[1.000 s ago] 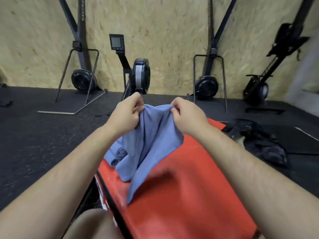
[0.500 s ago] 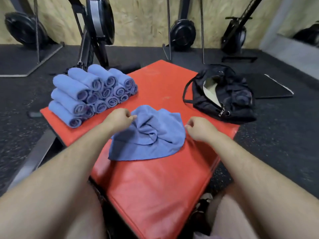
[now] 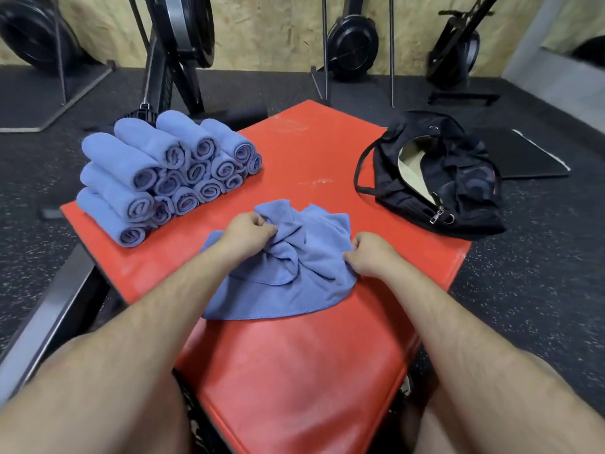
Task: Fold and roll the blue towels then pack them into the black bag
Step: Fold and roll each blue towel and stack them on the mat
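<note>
Right grip (image 3: 366, 253) slides in from beside the crumpled blue towel (image 3: 288, 290) and now pinches its right edge, mid red counter (image 3: 294, 371). Left grip (image 3: 250, 229) pinches the bunched middle. Rolled towels (image 3: 163, 178) sit back-left, open black bag (image 3: 465, 191) on the right.

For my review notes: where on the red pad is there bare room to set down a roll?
Bare red pad lies nearest the person, below the loose towel, and between the rolled stack and black bag. Crowded: left corner under the stack; mid-pad, where left hand and right hand grip it.
</note>
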`<state>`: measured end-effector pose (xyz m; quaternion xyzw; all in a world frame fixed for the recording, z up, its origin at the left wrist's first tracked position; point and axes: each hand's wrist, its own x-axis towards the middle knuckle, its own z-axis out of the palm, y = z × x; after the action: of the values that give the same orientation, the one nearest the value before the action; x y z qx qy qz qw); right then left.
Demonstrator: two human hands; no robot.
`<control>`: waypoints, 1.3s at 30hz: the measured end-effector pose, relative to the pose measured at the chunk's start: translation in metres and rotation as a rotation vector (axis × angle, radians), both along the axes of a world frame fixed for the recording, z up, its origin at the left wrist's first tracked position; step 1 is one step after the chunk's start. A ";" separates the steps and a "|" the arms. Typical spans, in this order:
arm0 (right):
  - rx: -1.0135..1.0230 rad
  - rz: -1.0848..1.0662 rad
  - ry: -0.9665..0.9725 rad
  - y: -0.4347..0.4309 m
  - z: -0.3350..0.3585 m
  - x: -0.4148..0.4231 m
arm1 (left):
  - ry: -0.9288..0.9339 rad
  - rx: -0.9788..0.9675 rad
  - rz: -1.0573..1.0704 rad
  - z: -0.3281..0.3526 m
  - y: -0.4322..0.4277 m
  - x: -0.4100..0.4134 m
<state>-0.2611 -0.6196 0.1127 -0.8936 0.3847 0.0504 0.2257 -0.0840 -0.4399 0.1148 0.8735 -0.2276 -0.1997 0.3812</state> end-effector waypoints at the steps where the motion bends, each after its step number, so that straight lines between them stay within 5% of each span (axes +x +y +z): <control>1: 0.000 -0.006 -0.035 -0.001 -0.001 0.004 | -0.009 -0.034 0.015 0.001 -0.001 0.002; 7: 0.183 -0.252 -0.552 -0.004 0.017 0.023 | 0.104 -0.366 0.179 0.014 -0.003 0.019; 12: 0.875 -0.498 -0.882 0.005 0.042 0.017 | 0.392 -0.600 0.292 0.028 0.000 0.024; 15: 1.080 -0.534 -0.936 0.011 0.048 0.001 | 0.494 -0.616 0.302 0.033 0.000 0.017; 27: 0.939 -0.336 -0.651 0.030 0.051 -0.054 | 0.606 -0.598 0.162 0.050 0.056 -0.020; 35: 0.846 -0.026 -0.891 0.020 0.148 -0.055 | 0.339 -0.757 0.056 0.134 0.080 -0.030; 39: 0.647 0.050 -1.017 0.027 0.196 -0.055 | 0.028 -0.664 0.096 0.179 0.092 -0.025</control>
<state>-0.3164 -0.5925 0.3087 -0.7005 0.1725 -0.2633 0.6405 -0.1091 -0.3474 0.2941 0.7086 -0.2334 -0.1087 0.6570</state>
